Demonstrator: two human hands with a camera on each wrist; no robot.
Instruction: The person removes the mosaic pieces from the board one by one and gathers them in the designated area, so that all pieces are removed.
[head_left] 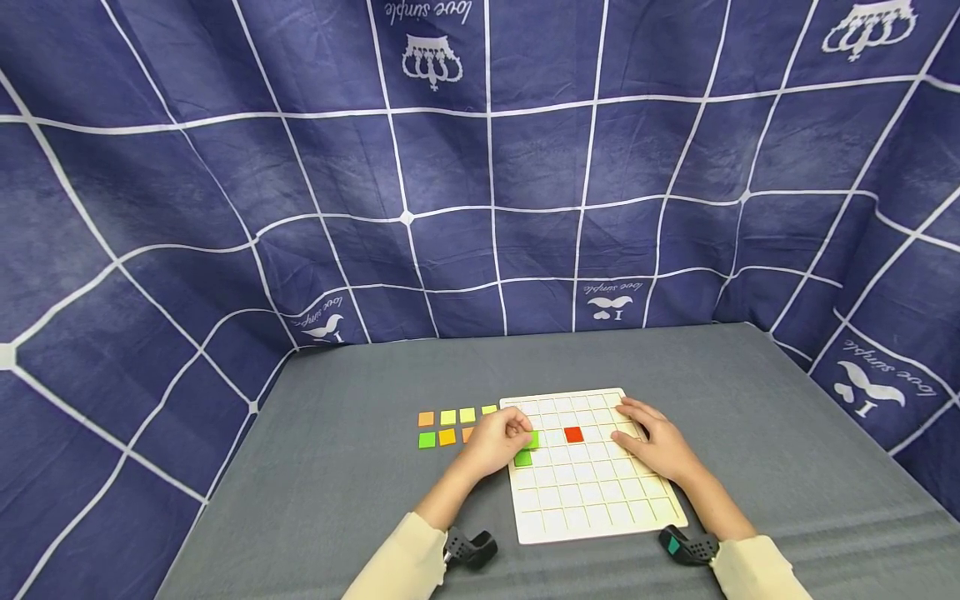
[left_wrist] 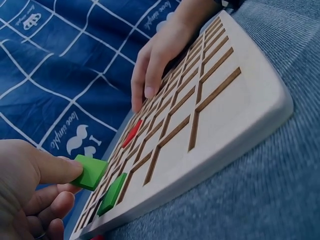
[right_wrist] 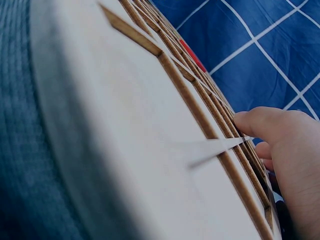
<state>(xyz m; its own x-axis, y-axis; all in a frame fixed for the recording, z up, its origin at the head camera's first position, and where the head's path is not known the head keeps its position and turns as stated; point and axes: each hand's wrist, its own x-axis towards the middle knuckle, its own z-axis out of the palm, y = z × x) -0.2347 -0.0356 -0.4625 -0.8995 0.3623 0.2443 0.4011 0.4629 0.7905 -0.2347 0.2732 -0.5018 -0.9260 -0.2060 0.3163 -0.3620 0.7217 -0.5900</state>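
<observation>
Between thumb and fingers, my left hand (head_left: 493,442) pinches a light green square tile (left_wrist: 91,172) over the left part of a pale wooden grid board (head_left: 592,518). Just below it, a darker green tile (head_left: 523,458) lies on the board by the left edge; the left wrist view shows this green tile (left_wrist: 112,194) closer. A red tile (head_left: 573,434) sits in a cell nearer the middle. My right hand (head_left: 662,447) rests at the board's right side, thumb and fingers spread and touching the board; its far fingers are partly hidden in the right wrist view.
Left of the board, loose tiles lie in two rows on the grey cloth-covered table (head_left: 337,483): an orange tile (head_left: 426,419), several yellow ones, a green tile (head_left: 427,440) and more orange. My left hand hides part of them. A blue checked curtain (head_left: 450,167) hangs behind.
</observation>
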